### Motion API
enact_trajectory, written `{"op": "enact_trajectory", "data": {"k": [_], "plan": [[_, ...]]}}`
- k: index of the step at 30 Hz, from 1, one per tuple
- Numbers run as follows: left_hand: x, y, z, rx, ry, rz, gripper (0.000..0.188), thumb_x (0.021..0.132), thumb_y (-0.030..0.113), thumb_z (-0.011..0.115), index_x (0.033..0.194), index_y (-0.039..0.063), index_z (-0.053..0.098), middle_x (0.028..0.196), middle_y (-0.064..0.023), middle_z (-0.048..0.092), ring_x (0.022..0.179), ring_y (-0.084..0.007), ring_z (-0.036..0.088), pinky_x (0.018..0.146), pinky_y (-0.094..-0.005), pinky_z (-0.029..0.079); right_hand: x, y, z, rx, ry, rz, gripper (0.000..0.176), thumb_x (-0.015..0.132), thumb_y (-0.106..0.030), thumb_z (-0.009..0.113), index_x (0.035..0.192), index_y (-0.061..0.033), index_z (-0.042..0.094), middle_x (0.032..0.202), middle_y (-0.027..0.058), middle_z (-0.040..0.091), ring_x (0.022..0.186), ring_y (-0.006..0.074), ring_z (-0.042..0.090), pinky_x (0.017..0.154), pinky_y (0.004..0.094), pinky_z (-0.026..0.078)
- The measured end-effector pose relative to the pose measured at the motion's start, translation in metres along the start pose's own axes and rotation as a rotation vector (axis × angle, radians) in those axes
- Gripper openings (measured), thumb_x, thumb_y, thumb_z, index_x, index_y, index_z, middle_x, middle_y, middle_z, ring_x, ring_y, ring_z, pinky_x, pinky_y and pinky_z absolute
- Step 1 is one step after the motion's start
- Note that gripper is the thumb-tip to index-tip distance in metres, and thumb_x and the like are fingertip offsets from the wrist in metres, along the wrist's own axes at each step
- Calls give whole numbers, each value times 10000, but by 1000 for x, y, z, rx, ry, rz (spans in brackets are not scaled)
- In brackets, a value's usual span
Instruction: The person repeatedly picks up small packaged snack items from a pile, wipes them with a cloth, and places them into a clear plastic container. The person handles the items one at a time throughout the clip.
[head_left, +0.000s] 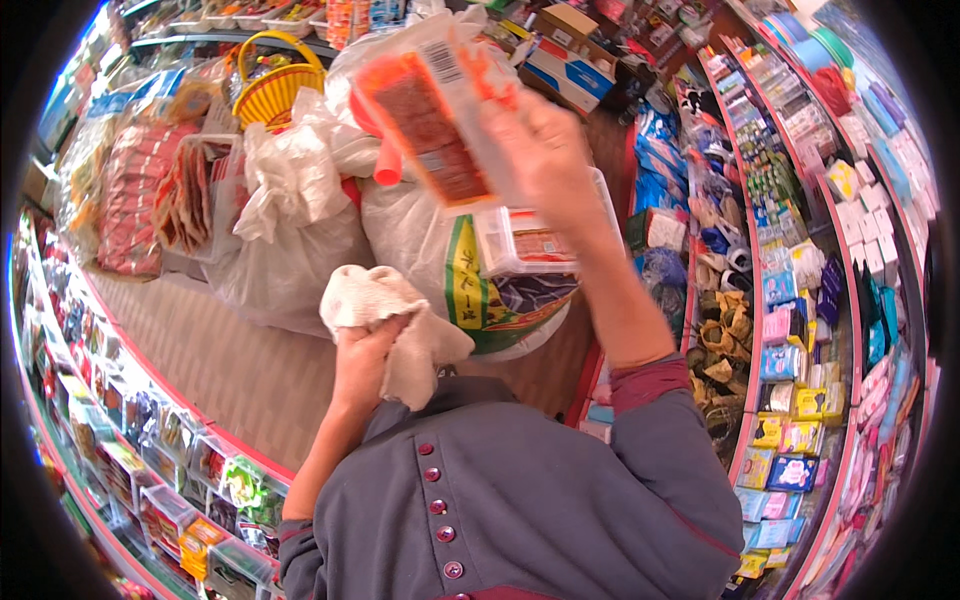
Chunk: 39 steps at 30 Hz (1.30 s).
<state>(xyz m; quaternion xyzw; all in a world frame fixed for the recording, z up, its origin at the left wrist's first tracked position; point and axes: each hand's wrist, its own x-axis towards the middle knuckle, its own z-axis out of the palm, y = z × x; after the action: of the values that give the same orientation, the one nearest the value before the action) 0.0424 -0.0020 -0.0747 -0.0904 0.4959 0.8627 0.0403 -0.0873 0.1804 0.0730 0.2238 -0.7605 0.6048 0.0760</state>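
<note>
My left hand (365, 360) grips a bunched cream cloth (386, 319) in front of my chest. Raised at the upper centre, my right hand (544, 154), slightly blurred, holds a flat plastic packet (431, 124) with an orange border, a dark red window and a barcode. Below the packet, a clear plastic box (532, 244) with more red packets rests on a large printed sack (469, 292). A red plastic handle or tube (387, 161) shows just left of the packet.
White plastic bags (292, 225) and a yellow basket (277, 94) stand ahead on the left. Shelves of packaged goods (150, 450) curve along the lower left, with more shelves (787, 420) at right. Cardboard boxes (566, 64) lie beyond my right hand.
</note>
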Motion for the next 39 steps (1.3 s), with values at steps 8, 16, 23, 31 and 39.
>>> {"op": "enact_trajectory", "data": {"k": [8, 16, 23, 31, 39], "plan": [[19, -9, -16, -95, 101, -73, 269, 1030, 130, 552, 1283, 45, 588, 1152, -61, 674, 994, -152, 673, 837, -323, 563, -1, 32, -156, -287, -396, 285, 275, 997, -175, 624, 1182, 22, 678, 985, -15, 693, 883, 47, 583, 812, 235, 489], [19, -14, -13, -196, -10, -66, 317, 1023, 171, 538, 1309, 37, 560, 1190, -106, 671, 1031, -202, 681, 894, -360, 573, 16, 130, -171, -384, -689, 360, 343, 942, -229, 655, 1148, 42, 694, 989, 44, 713, 895, 109, 592, 851, 277, 486], [5, -11, -24, -514, -156, -113, 445, 1015, 221, 531, 1407, 18, 474, 1316, -158, 610, 1173, -280, 635, 1013, -442, 526, 19, 166, -146, -343, -853, 479, 317, 852, -212, 713, 1075, 14, 711, 893, 86, 724, 861, 190, 647, 821, 354, 489], [1, -8, -16, -532, -315, -53, 548, 1010, 313, 569, 1448, 12, 437, 1360, -167, 585, 1223, -292, 609, 1039, -460, 505, -8, 154, -118, -1003, -758, 152, 325, 850, -247, 736, 1060, -12, 656, 993, 210, 705, 946, 402, 670, 814, 477, 523], [2, -5, -10, -608, -304, -60, 539, 1034, 344, 522, 1443, 3, 441, 1377, -172, 577, 1232, -296, 606, 1040, -457, 504, -36, 132, -108, -1128, -361, -371, 298, 832, -114, 747, 1081, -26, 609, 990, 156, 681, 909, 353, 679, 796, 440, 548]]}}
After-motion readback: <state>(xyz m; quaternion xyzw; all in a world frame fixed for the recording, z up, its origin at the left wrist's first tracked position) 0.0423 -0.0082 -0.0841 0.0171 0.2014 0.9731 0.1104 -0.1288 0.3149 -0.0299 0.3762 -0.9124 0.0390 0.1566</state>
